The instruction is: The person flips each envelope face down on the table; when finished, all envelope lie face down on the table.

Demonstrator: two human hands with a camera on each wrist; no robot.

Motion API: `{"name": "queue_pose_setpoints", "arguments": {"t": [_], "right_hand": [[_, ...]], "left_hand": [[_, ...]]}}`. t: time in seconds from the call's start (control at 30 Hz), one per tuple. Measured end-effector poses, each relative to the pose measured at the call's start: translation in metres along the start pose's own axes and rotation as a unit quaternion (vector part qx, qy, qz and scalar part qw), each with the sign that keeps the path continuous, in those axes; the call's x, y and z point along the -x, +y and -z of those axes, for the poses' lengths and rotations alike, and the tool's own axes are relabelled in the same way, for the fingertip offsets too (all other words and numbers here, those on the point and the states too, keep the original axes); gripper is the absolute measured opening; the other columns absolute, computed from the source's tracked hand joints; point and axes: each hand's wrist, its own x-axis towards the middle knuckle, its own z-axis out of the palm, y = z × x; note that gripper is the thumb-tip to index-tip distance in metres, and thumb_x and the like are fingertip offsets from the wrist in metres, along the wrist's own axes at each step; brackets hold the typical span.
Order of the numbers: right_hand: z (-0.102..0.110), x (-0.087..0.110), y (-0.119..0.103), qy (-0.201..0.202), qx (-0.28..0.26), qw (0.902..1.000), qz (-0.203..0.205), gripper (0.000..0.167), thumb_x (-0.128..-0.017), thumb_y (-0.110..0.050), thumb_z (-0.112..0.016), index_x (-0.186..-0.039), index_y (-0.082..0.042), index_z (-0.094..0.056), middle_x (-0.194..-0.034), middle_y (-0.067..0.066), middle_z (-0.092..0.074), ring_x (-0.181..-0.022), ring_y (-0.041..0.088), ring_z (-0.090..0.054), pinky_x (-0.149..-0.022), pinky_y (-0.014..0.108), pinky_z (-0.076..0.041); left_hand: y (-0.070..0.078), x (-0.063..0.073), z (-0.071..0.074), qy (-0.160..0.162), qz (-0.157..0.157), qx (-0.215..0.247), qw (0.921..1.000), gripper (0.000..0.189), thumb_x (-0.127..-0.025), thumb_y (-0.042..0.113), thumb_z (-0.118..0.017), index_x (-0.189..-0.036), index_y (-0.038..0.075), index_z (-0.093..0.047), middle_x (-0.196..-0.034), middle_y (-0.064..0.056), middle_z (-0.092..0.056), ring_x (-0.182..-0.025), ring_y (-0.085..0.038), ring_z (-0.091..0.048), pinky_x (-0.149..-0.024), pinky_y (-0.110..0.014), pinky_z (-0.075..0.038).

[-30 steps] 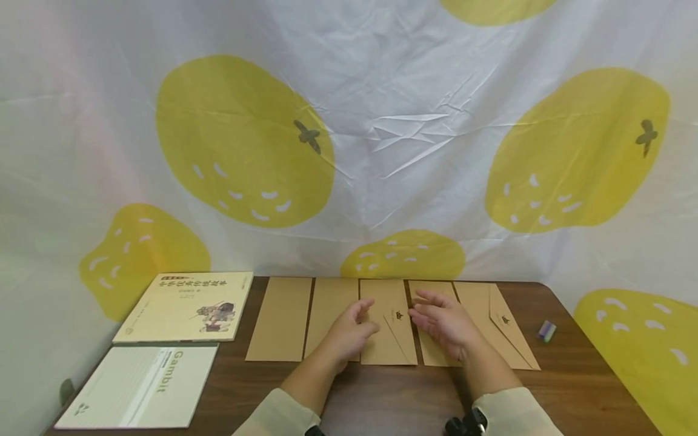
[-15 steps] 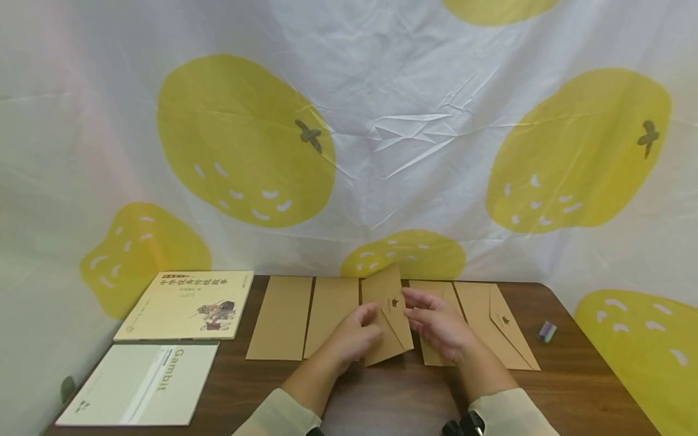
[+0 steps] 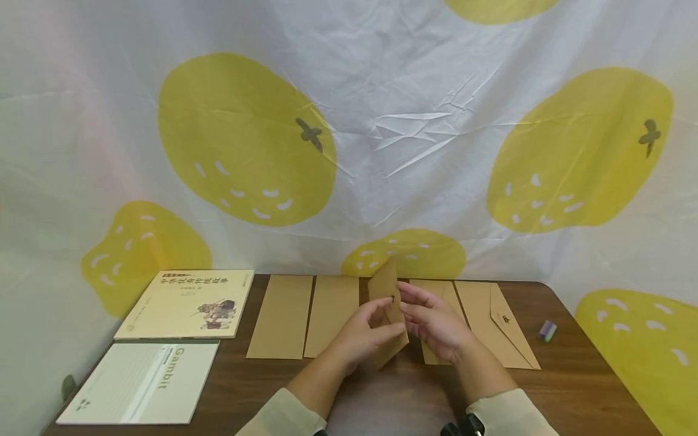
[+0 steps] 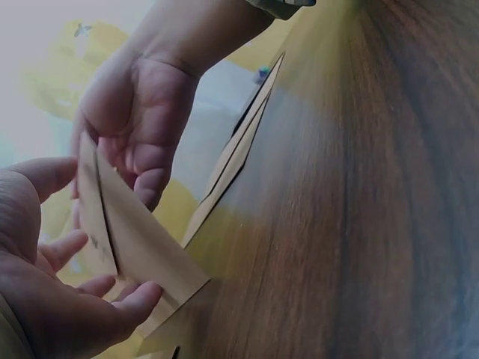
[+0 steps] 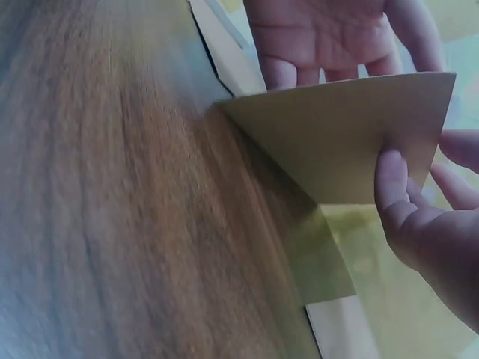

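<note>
A brown kraft envelope (image 3: 384, 284) stands tilted up on its side in the middle of the row, its flap side turned toward my left hand. My right hand (image 3: 438, 324) pinches its raised edge; in the right wrist view a fingertip presses the envelope's plain back (image 5: 322, 138). Close by the flap side (image 4: 142, 235), my left hand (image 3: 365, 334) has its fingers spread and loosely bent, and whether they touch the paper is hard to tell. Two plain-faced envelopes, one outer (image 3: 280, 318) and one inner (image 3: 334, 312), lie flat to the left.
Right of the hands lie two flap-up envelopes, one partly covered (image 3: 436, 290) and one outermost (image 3: 493, 321). A small purple-and-green block (image 3: 548, 330) sits beyond them. A storybook (image 3: 191, 303) and a "Gambit" notebook (image 3: 139, 384) are at left. A lemon-print curtain (image 3: 409, 181) hangs behind.
The middle envelope, flat on the table at first, has been lifted by its edge and turned up on its side. My left hand has moved slightly right toward it.
</note>
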Motion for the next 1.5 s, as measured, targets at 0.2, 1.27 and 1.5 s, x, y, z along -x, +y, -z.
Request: {"name": "queue_pose_setpoints", "arguments": {"t": [0.2, 1.27, 1.5], "right_hand": [[-0.007, 0.003, -0.005, -0.017, -0.001, 0.9999, -0.001, 0.063, -0.11, -0.012, -0.054, -0.169, -0.011, -0.031, -0.171, 0.023, -0.033, -0.131, 0.024, -0.062, -0.098, 0.029, -0.06], [-0.003, -0.001, 0.008, -0.034, 0.024, 0.9981, -0.046, 0.074, -0.109, -0.02, -0.06, -0.172, -0.012, -0.022, -0.172, 0.028, -0.03, -0.148, 0.034, -0.05, -0.126, 0.052, -0.043], [0.004, -0.001, 0.008, -0.012, 0.001, 0.9986, -0.052, 0.075, -0.11, -0.017, -0.055, -0.172, -0.007, -0.013, -0.177, 0.027, -0.015, -0.164, 0.045, -0.022, -0.133, 0.059, -0.028]], "left_hand": [[0.002, 0.001, -0.002, -0.002, -0.004, 0.007, 1.0, 0.063, -0.098, 0.036, -0.077, -0.155, 0.026, -0.055, -0.166, -0.013, -0.046, -0.148, -0.042, -0.049, -0.117, -0.063, -0.049], [0.006, -0.003, 0.019, 0.021, -0.022, 0.092, 0.9953, 0.066, -0.094, -0.001, -0.064, -0.158, 0.012, -0.051, -0.161, -0.014, -0.055, -0.146, -0.035, -0.055, -0.113, -0.043, -0.054], [0.004, -0.004, 0.022, 0.044, -0.015, 0.079, 0.9958, 0.076, -0.085, -0.009, -0.065, -0.158, 0.009, -0.052, -0.154, -0.022, -0.06, -0.147, -0.036, -0.055, -0.106, -0.039, -0.057]]}}
